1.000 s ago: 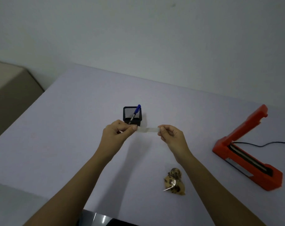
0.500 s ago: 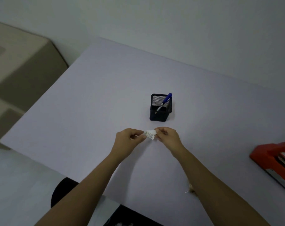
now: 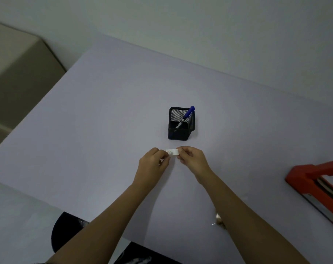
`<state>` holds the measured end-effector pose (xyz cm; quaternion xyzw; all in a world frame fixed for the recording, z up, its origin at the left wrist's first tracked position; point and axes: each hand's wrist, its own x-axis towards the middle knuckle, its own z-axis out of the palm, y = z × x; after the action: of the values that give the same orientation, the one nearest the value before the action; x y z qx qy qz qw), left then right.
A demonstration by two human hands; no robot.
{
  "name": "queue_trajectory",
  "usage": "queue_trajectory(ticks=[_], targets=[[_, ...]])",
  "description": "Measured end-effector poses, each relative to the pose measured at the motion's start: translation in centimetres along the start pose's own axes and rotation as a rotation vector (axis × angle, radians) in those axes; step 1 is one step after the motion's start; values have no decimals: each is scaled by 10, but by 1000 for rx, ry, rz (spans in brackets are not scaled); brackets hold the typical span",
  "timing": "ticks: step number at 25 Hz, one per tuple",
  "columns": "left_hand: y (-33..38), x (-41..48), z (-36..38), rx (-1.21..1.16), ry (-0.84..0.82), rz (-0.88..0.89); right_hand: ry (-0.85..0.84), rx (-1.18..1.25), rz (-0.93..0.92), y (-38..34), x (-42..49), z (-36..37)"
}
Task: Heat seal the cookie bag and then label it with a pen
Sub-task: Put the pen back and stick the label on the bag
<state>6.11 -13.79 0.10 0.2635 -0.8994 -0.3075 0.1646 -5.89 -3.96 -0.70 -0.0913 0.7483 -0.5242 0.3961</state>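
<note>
A small white label strip (image 3: 173, 152) is pinched between both hands just above the table (image 3: 104, 130). My left hand (image 3: 154, 161) grips its left end and my right hand (image 3: 190, 159) grips its right end. Behind them stands a black mesh pen holder (image 3: 180, 128) with a blue pen (image 3: 186, 116) leaning in it. The cookie bag (image 3: 219, 219) is mostly hidden under my right forearm; only a small edge shows. The orange heat sealer (image 3: 314, 185) lies at the right edge, partly cut off.
A beige box or cabinet (image 3: 18, 73) stands off the table's left side. A dark round seat (image 3: 70, 231) shows below the table's near edge. A plain wall runs behind the table.
The view has turned left and down, so the sealer and the cookie bag slid toward the right edge. My hands moved closer together, and the label strip between them looks shorter.
</note>
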Motion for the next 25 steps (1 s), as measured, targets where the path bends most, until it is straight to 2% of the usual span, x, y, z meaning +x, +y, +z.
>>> queue_trajectory(ticks=[1, 5, 8, 12, 15, 18, 22, 25], targets=[[1, 1, -4, -45, 16, -49, 19, -2, 13, 2, 2, 0], [-7, 2, -20, -270, 136, -481, 134, -98, 48, 12, 13, -2], [-13, 0, -25, -289, 157, -558, 179, -229, 1, 15, 15, 2], [-9, -2, -28, -298, 163, -532, 323, -476, -178, 17, 12, 7], [-1, -1, -26, -304, 171, -512, 345, -544, -208, 16, 8, 1], [13, 0, -18, -288, 162, -424, 313, -402, -216, 2, -9, -9], [50, 1, 8, -212, 53, -107, 100, -139, -174, -10, -58, -40], [77, -5, 32, -164, -30, 81, 75, -48, -112, -3, -90, -72]])
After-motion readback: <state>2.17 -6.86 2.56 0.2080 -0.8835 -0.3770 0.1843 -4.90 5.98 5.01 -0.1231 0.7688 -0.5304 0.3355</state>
